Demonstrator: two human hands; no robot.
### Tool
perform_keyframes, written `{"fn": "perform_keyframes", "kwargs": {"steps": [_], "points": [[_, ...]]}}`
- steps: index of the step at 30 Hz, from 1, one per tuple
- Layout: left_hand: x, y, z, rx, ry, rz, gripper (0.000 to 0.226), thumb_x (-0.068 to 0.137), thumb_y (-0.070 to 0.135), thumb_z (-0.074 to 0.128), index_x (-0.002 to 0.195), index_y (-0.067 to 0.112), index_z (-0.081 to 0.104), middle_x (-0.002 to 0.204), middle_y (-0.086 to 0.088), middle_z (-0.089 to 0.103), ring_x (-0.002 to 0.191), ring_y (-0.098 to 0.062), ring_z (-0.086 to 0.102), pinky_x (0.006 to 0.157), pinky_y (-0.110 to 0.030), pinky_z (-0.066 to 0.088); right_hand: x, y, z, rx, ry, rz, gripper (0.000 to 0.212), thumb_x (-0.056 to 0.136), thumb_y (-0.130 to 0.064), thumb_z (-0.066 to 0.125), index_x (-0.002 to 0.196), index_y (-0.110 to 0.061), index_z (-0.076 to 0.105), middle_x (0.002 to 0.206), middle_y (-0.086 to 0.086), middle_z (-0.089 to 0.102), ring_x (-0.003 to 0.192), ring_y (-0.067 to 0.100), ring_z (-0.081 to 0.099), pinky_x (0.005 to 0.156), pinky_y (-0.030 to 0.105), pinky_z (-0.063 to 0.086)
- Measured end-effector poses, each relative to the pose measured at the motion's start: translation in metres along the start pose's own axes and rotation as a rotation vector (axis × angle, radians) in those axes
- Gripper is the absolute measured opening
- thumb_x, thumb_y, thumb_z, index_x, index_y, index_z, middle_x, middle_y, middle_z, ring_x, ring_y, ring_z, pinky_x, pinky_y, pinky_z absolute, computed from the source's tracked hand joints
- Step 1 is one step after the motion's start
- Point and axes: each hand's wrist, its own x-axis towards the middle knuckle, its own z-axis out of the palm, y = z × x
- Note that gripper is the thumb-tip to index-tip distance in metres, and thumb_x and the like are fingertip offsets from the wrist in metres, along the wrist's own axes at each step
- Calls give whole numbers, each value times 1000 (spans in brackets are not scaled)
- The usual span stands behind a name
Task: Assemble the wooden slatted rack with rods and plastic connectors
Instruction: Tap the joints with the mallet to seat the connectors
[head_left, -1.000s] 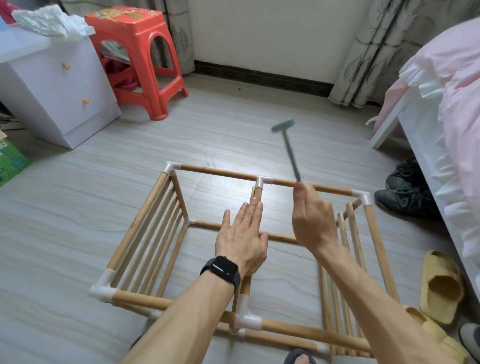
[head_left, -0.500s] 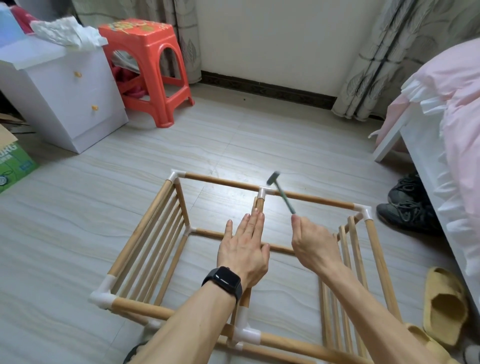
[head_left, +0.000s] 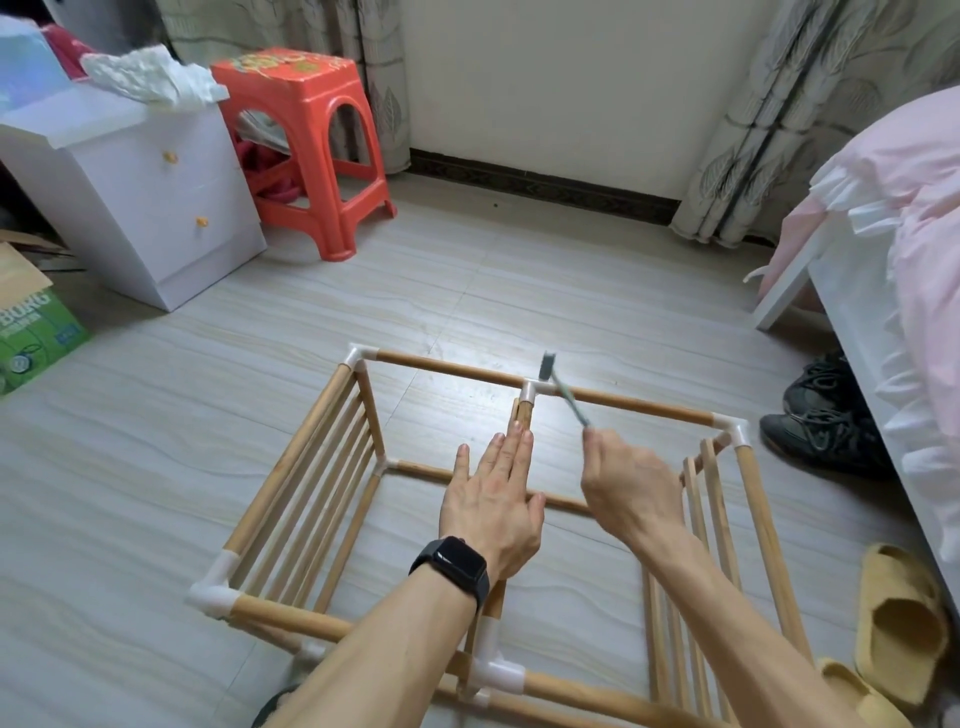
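Note:
The wooden rack (head_left: 441, 367) stands on the floor as a box frame of rods joined by white plastic connectors, with slatted panels on its left and right sides. My left hand (head_left: 493, 499) lies flat, fingers straight, on the middle top rod (head_left: 522, 413). That rod runs to a white T-connector (head_left: 531, 391) on the far rail. My right hand (head_left: 626, 488) grips the handle of a small grey hammer (head_left: 558, 382), whose head sits just right of the T-connector.
A white drawer cabinet (head_left: 156, 208) and a red plastic stool (head_left: 311, 156) stand at the back left, a green box (head_left: 36, 332) at the far left. A bed with pink bedding (head_left: 914, 234), black shoes (head_left: 826, 415) and yellow slippers (head_left: 898, 629) line the right side.
The hammer has swung down from high above the rack to the far T-connector. My right hand dropped with it. My left hand has stayed flat on the middle rod.

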Motion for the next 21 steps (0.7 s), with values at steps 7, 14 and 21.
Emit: {"fn": "perform_keyframes", "kwargs": {"steps": [7, 14, 21], "points": [[1, 0, 2, -10, 4, -7, 71, 105, 46, 19, 157, 19, -22, 164, 3, -25, 154, -14, -13, 124, -49, -10, 6, -7, 5, 2, -107, 16, 47, 107, -40, 18, 94, -15, 56, 80, 9, 67, 75, 33, 64, 69, 43, 53], [2, -1, 2, -13, 16, 3, 71, 105, 46, 20, 158, 19, -20, 165, 3, -24, 154, -14, -11, 125, -49, -7, 5, -12, 9, 79, -226, 72, 44, 108, -38, 18, 88, -16, 50, 90, 15, 69, 78, 34, 62, 68, 40, 48], [2, 0, 1, -7, -3, 10, 72, 105, 47, 19, 157, 19, -21, 164, 2, -24, 154, -14, -12, 124, -48, -9, -3, -22, -27, 401, 276, -225, 41, 108, -40, 25, 83, -15, 47, 49, -3, 47, 41, 16, 46, 41, 32, 34]]}}
